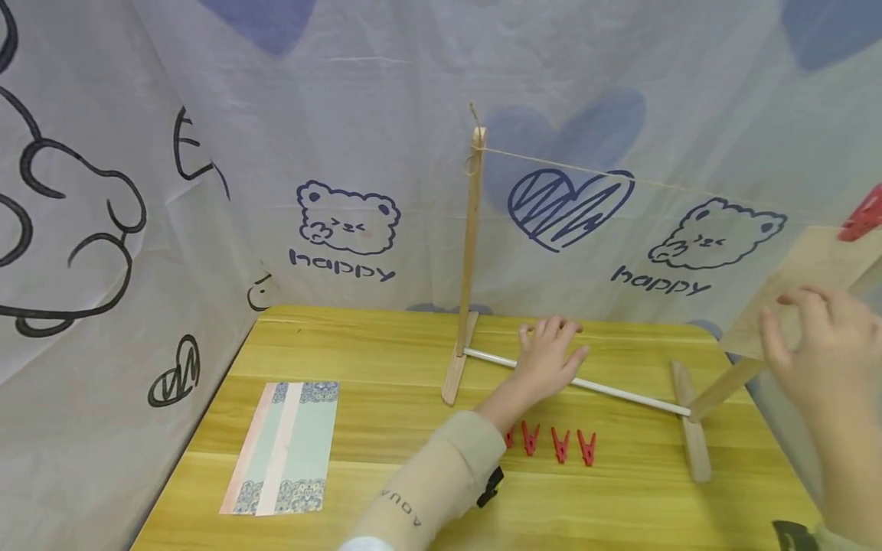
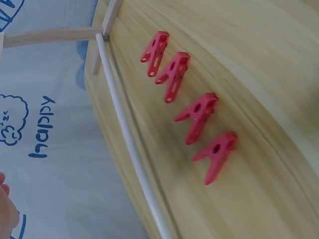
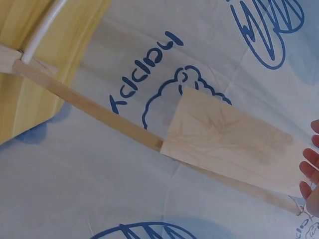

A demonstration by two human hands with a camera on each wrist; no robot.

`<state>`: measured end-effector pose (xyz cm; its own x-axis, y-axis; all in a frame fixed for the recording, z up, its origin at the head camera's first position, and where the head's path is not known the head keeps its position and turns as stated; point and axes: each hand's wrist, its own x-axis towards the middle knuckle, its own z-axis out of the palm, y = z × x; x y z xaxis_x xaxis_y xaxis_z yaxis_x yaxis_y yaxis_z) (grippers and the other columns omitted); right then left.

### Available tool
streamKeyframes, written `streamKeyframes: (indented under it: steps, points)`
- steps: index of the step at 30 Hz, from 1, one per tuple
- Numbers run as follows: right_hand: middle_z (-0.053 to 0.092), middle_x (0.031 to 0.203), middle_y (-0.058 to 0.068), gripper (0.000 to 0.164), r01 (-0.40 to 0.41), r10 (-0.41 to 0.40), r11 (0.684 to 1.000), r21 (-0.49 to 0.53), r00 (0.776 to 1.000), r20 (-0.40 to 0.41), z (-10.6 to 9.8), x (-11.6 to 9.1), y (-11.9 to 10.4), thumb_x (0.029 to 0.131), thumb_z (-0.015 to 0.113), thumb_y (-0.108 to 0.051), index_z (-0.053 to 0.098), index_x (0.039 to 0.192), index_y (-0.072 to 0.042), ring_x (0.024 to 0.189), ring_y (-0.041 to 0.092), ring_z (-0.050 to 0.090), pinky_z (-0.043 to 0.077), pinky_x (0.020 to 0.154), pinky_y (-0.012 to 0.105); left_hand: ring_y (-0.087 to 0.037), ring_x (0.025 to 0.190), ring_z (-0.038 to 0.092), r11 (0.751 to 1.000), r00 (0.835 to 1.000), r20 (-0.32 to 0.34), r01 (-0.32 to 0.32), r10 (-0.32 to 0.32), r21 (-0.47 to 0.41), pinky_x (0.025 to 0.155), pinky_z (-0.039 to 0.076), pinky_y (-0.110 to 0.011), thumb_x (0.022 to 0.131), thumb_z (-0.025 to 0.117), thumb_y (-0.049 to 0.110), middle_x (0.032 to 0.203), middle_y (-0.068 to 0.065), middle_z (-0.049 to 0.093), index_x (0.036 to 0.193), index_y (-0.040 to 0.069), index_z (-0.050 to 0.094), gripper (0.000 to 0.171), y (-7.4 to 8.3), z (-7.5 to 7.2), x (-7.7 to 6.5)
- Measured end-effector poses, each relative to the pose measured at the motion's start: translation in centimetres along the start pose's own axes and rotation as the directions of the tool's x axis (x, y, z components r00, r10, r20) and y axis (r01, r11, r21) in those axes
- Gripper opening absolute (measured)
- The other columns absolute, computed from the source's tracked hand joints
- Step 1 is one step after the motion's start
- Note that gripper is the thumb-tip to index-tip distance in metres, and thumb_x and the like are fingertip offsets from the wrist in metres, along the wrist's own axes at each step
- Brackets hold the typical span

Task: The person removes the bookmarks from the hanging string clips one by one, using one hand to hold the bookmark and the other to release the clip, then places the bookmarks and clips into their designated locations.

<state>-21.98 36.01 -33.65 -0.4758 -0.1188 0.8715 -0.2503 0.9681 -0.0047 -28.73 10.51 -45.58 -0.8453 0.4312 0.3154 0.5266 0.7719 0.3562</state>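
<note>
My left hand (image 1: pixel 544 360) hovers above the white rod (image 1: pixel 630 395) of a wooden stand, its fingers loosely bent and holding nothing. Below it, several red clothespins (image 1: pixel 587 451) lie in a row on the table; the left wrist view shows these clothespins (image 2: pixel 202 119) closer. At the right, my right hand (image 1: pixel 827 337) is raised in front of a pale sheet of paper (image 1: pixel 772 295) hanging by the stand's right post. A red clothespin (image 1: pixel 861 216) sits at the sheet's top. In the right wrist view, relaxed fingers are near the sheet (image 3: pixel 224 134); contact cannot be told.
Patterned paper (image 1: pixel 306 448) in mint and pink lies on the table's left. A thin string (image 1: pixel 572 165) runs rightward from the left wooden post (image 1: pixel 471 237). The post's foot (image 1: pixel 455 375) and the right foot (image 1: pixel 697 451) stand on the table (image 1: pixel 386 428). Printed cloth hangs behind.
</note>
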Motion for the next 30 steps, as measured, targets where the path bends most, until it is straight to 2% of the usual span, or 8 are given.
streamKeyframes:
  steps: [8, 13, 22, 30]
  points:
    - [0.054, 0.103, 0.033, 0.059, -0.016, 0.021, 0.995, 0.101, 0.999, -0.046, -0.2, 1.2, 0.4, 0.089, 0.042, -0.045, 0.056, 0.095, 0.012, 0.096, 0.051, 0.046, 0.032, 0.097, 0.045, -0.012, 0.119, 0.034, 0.999, 0.999, 0.028, -0.038, 0.037, 0.017, 0.101, 0.019, -0.042, 0.097, 0.03, 0.047, 0.127, 0.006, 0.042, 0.13, 0.026, 0.041, 0.04, 1.8, -0.4, 1.6]
    - [0.052, 0.104, 0.034, 0.06, -0.035, 0.042, 0.99, 0.136, 0.998, -0.047, -0.3, 1.8, 0.6, 0.089, 0.042, -0.046, 0.055, 0.094, 0.013, 0.098, 0.05, 0.045, 0.03, 0.099, 0.042, -0.011, 0.12, 0.032, 0.998, 0.997, 0.056, -0.055, 0.054, 0.02, 0.101, 0.017, -0.04, 0.097, 0.027, 0.048, 0.128, 0.008, 0.04, 0.132, 0.028, 0.039, 0.042, 2.8, -0.8, 2.6]
    - [0.048, 0.105, 0.033, 0.059, -0.057, 0.063, 0.979, 0.197, 0.998, -0.027, -0.5, 2.6, 0.9, 0.089, 0.044, -0.044, 0.052, 0.097, 0.014, 0.102, 0.049, 0.041, 0.026, 0.1, 0.039, -0.008, 0.12, 0.032, 0.997, 0.994, 0.103, -0.047, 0.042, 0.053, 0.099, 0.018, -0.037, 0.095, 0.026, 0.052, 0.129, 0.012, 0.038, 0.135, 0.033, 0.034, 0.044, 4.4, -0.9, 4.3]
    - [0.049, 0.105, 0.034, 0.047, -0.101, 0.106, 0.966, 0.239, 0.994, -0.006, -0.6, 3.1, 1.5, 0.09, 0.049, -0.03, 0.05, 0.1, 0.017, 0.103, 0.049, 0.042, 0.029, 0.101, 0.035, -0.005, 0.117, 0.032, 1.0, 0.99, 0.14, -0.025, 0.025, -0.003, 0.1, 0.016, -0.035, 0.095, 0.027, 0.053, 0.129, 0.014, 0.037, 0.135, 0.036, 0.033, 0.044, 6.3, -1.2, 5.2]
